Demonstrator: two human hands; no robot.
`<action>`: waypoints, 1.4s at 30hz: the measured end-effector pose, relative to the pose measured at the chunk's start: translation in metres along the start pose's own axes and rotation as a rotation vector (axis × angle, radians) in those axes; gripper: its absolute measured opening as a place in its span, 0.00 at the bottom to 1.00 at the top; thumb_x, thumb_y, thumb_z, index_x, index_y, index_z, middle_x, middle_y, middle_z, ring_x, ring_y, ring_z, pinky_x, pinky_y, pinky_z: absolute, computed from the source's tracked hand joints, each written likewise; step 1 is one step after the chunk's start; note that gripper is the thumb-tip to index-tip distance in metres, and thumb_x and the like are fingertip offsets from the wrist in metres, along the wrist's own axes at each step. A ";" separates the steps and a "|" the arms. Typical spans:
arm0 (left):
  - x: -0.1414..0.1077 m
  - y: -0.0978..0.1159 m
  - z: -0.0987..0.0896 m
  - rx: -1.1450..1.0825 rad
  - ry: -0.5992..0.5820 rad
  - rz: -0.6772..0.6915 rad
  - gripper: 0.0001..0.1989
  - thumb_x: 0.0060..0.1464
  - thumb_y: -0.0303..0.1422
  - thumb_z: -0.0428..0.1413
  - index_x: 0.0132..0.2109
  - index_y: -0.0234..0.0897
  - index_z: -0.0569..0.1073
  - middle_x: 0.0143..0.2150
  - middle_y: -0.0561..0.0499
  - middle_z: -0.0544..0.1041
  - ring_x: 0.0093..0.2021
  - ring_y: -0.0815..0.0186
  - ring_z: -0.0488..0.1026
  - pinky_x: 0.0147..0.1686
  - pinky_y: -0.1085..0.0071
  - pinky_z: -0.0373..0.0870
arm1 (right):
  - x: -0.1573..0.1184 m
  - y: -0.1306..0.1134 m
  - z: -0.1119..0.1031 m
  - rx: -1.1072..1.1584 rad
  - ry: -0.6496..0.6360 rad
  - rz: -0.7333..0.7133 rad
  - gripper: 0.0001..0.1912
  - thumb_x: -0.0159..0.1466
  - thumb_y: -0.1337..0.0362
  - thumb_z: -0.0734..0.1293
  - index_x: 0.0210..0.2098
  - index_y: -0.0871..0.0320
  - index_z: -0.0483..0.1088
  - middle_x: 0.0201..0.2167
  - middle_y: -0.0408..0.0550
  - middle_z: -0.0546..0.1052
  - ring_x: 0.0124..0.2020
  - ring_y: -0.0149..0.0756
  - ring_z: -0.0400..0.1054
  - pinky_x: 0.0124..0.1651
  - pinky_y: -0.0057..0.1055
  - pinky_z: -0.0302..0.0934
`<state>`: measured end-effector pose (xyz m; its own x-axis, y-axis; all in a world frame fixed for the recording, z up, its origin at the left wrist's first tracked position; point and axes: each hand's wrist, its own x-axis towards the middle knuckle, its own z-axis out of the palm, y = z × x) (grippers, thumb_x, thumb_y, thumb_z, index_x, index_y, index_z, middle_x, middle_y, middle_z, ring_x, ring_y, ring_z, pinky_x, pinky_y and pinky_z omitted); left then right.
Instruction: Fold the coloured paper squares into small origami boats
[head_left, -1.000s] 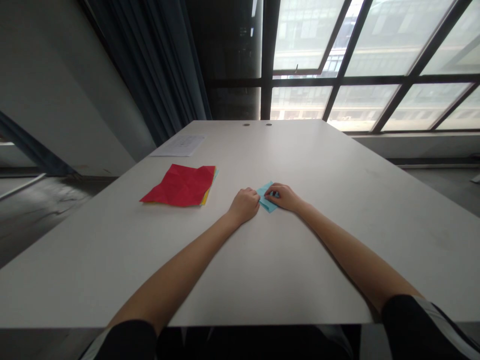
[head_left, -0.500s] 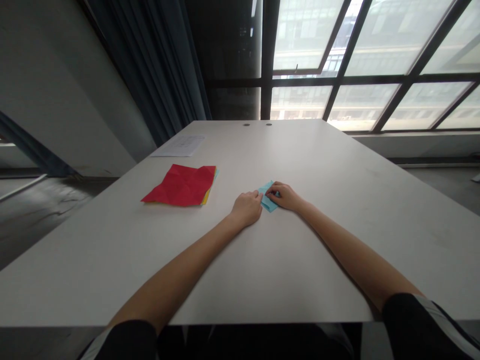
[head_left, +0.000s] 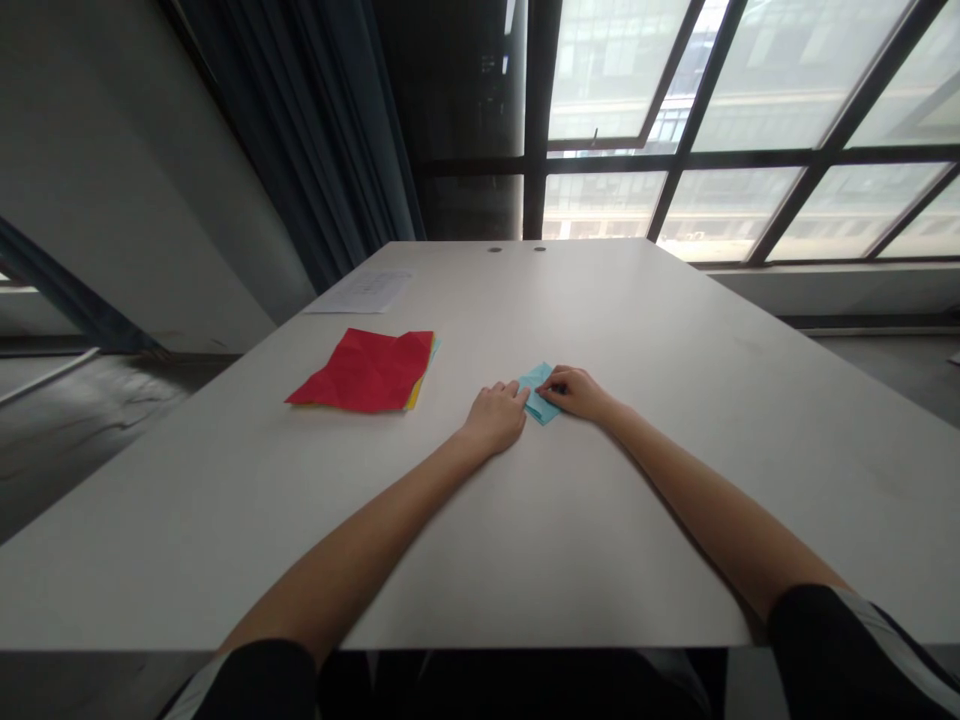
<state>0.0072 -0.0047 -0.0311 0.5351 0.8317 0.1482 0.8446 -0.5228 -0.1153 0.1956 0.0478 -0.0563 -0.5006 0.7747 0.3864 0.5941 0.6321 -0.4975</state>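
The right hand (head_left: 574,392) has its fingertips bunched together on the right part of the blue paper (head_left: 541,411); whether they pinch a flap or only press is too small to tell. The left hand (head_left: 496,415) lays its fingers on the paper's left edge; whether its thumb closes on it is hidden. The folded paper lies on the white table (head_left: 645,330), between the hands. The step in hand looks like folding or creasing; the next move likely calls for a steady left hold. Counting outward: two hands, one blue paper, one red sheet (head_left: 367,372) atop a stack whose yellow edge (head_left: 413,396) shows, its layers uncountable, and two round discs (head_left: 495,250) far off.
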 end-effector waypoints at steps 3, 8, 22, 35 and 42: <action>-0.001 0.001 -0.001 -0.012 -0.001 -0.014 0.19 0.55 0.31 0.44 0.54 0.37 0.62 0.47 0.44 0.67 0.45 0.58 0.65 0.42 0.62 0.62 | -0.002 -0.003 -0.001 -0.002 0.008 0.004 0.09 0.56 0.63 0.64 0.31 0.60 0.75 0.25 0.46 0.70 0.24 0.27 0.62 0.30 0.25 0.56; 0.000 0.000 0.001 -0.076 0.003 -0.062 0.19 0.56 0.32 0.42 0.54 0.40 0.63 0.48 0.45 0.67 0.46 0.60 0.64 0.43 0.63 0.62 | -0.001 -0.005 -0.004 -0.045 -0.032 -0.035 0.12 0.58 0.58 0.63 0.30 0.59 0.75 0.24 0.46 0.70 0.26 0.29 0.62 0.32 0.26 0.55; 0.008 0.000 0.005 -0.168 0.080 -0.161 0.16 0.56 0.40 0.46 0.47 0.40 0.71 0.42 0.46 0.68 0.45 0.61 0.65 0.42 0.64 0.63 | -0.003 -0.008 -0.014 -0.169 -0.112 -0.050 0.21 0.50 0.49 0.69 0.39 0.54 0.72 0.31 0.47 0.70 0.33 0.35 0.62 0.41 0.33 0.54; 0.001 -0.001 0.002 -0.217 0.084 -0.131 0.27 0.48 0.52 0.50 0.50 0.40 0.68 0.45 0.45 0.68 0.47 0.57 0.65 0.48 0.59 0.59 | -0.003 0.013 -0.012 -0.039 0.228 0.067 0.19 0.65 0.57 0.53 0.37 0.57 0.73 0.30 0.49 0.72 0.35 0.36 0.63 0.42 0.34 0.55; -0.001 -0.002 -0.004 -0.213 0.084 -0.049 0.29 0.45 0.55 0.50 0.49 0.41 0.69 0.48 0.45 0.70 0.49 0.58 0.66 0.57 0.50 0.43 | -0.003 0.012 -0.012 -0.054 0.233 0.097 0.17 0.64 0.58 0.55 0.34 0.57 0.73 0.28 0.48 0.73 0.31 0.35 0.63 0.38 0.32 0.56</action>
<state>0.0052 -0.0051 -0.0270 0.4853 0.8433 0.2309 0.8497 -0.5171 0.1031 0.2116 0.0537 -0.0543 -0.2842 0.8114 0.5107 0.6684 0.5496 -0.5012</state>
